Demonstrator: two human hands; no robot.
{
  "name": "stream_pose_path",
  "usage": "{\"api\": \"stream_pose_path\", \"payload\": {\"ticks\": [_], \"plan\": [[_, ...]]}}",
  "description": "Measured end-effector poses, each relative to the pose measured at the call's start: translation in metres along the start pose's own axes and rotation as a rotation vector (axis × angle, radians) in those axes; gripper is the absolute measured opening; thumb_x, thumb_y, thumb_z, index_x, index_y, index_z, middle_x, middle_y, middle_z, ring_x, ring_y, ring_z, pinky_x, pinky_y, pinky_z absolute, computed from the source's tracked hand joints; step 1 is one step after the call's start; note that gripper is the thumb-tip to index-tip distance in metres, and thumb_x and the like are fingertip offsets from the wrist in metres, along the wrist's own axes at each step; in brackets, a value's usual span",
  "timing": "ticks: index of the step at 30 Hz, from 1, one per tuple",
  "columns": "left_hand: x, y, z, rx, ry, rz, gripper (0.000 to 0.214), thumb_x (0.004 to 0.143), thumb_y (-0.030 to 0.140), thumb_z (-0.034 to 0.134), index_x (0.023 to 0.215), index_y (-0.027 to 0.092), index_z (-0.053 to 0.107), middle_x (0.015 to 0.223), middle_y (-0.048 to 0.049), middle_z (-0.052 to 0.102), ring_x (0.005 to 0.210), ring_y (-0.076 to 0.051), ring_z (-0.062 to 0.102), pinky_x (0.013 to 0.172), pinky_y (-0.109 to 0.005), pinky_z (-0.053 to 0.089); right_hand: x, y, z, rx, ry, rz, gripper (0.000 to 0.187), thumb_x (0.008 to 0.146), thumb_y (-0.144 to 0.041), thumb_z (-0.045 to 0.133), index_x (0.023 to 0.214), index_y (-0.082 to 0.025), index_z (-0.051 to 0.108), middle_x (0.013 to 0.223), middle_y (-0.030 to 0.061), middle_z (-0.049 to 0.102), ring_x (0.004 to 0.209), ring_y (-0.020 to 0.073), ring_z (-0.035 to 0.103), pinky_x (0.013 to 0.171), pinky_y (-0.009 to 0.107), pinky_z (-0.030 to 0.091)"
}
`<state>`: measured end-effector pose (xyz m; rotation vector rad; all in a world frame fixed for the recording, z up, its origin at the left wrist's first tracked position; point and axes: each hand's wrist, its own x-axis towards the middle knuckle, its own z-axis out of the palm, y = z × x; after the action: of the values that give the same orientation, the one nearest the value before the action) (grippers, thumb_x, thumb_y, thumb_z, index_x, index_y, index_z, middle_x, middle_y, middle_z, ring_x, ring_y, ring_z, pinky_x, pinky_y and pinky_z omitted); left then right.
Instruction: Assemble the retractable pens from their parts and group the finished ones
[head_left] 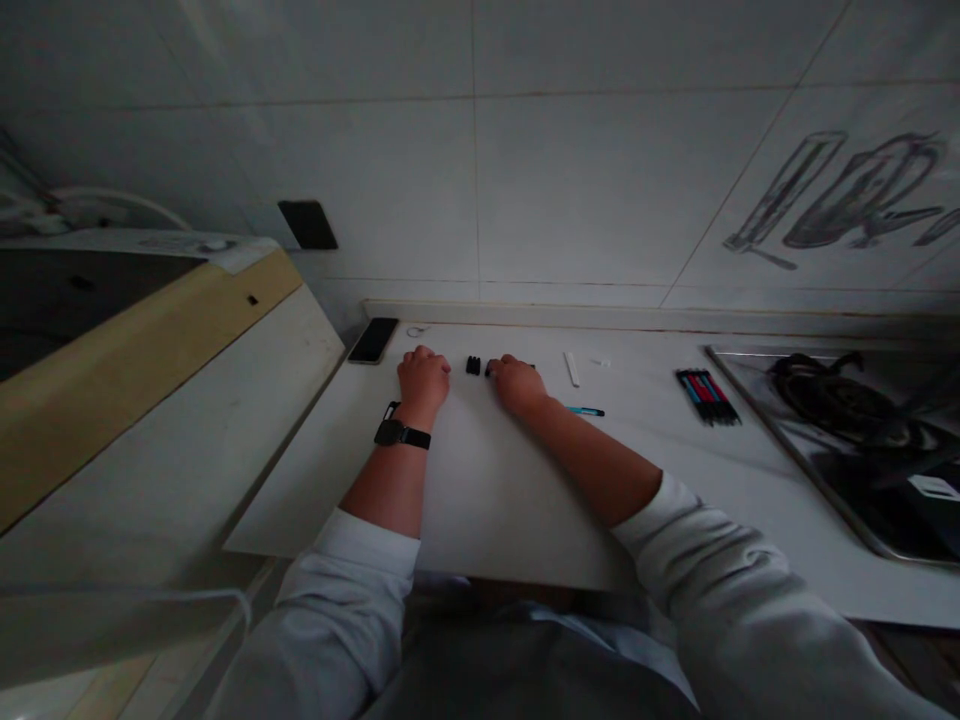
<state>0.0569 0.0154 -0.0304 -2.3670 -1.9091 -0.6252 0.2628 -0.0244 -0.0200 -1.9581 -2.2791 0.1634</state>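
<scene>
My left hand (424, 380), with a dark watch (391, 432) on its wrist, rests on the white counter with its fingers curled. What it may hold is hidden. Just right of it lies a small black ridged block (473, 366), apart from both hands. My right hand (516, 382) is closed over a small black piece (489, 368), mostly covered by the fingers. Beside the right forearm a blue-and-black pen (589, 411) is partly hidden. A thin white strip (571, 368) and a tiny pale piece (601, 362) lie further right.
Several black, blue and red pens (707, 396) lie in a row near the gas stove (795, 470) on the right. A phone (373, 341) and a small ring-like item (416, 331) lie at the back left. A tiled wall (570, 200) bounds the counter (487, 500).
</scene>
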Motion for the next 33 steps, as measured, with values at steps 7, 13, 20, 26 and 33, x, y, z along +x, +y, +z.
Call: {"api": "stream_pose_path", "payload": {"ticks": [7, 13, 20, 26, 33], "plan": [[0.004, 0.008, -0.004, -0.175, 0.044, 0.069, 0.008, 0.092, 0.021, 0.065, 0.095, 0.022, 0.072, 0.104, -0.0101, 0.069, 0.1, -0.026, 0.061, 0.09, -0.038, 0.047, 0.007, 0.009, -0.007, -0.116, -0.005, -0.107, 0.037, 0.103, -0.021, 0.041, 0.125, -0.023, 0.071, 0.124, 0.0161, 0.063, 0.106, 0.0263, 0.063, 0.083, 0.035, 0.048], [0.003, 0.025, -0.009, -0.506, 0.089, 0.103, 0.004, 0.092, 0.023, 0.064, 0.093, 0.022, 0.067, 0.092, -0.004, 0.073, 0.076, -0.018, 0.063, 0.074, -0.031, 0.046, -0.002, 0.025, -0.018, -0.091, 0.178, -0.241, 0.029, 0.102, -0.023, 0.05, 0.117, -0.023, 0.074, 0.128, 0.0135, 0.063, 0.113, 0.0277, 0.058, 0.088, 0.037, 0.046], [-0.02, 0.068, -0.001, -0.858, -0.051, 0.23, 0.005, 0.089, 0.026, 0.068, 0.091, 0.022, 0.068, 0.086, -0.0014, 0.071, 0.08, -0.017, 0.065, 0.078, -0.029, 0.05, -0.058, 0.053, -0.024, 0.217, 0.312, -0.248, 0.021, 0.098, -0.017, 0.055, 0.112, -0.019, 0.07, 0.11, 0.0117, 0.072, 0.103, 0.0244, 0.064, 0.093, 0.037, 0.047], [-0.039, 0.095, 0.004, -1.115, -0.129, 0.213, 0.009, 0.088, 0.027, 0.068, 0.094, 0.02, 0.067, 0.089, -0.0029, 0.071, 0.083, -0.016, 0.065, 0.08, -0.029, 0.052, -0.08, 0.066, -0.008, 0.759, 0.499, -0.149, 0.025, 0.099, -0.033, 0.054, 0.114, -0.025, 0.072, 0.114, 0.0087, 0.074, 0.099, 0.0212, 0.068, 0.083, 0.033, 0.052], [-0.04, 0.091, 0.003, -1.058, -0.128, 0.231, 0.008, 0.089, 0.025, 0.069, 0.096, 0.02, 0.071, 0.092, -0.0038, 0.074, 0.088, -0.017, 0.069, 0.084, -0.031, 0.054, -0.072, 0.061, 0.011, 1.266, 0.285, -0.014, 0.033, 0.083, -0.053, 0.069, 0.094, -0.023, 0.062, 0.071, -0.0023, 0.061, 0.063, 0.0141, 0.056, 0.062, 0.028, 0.046]]}}
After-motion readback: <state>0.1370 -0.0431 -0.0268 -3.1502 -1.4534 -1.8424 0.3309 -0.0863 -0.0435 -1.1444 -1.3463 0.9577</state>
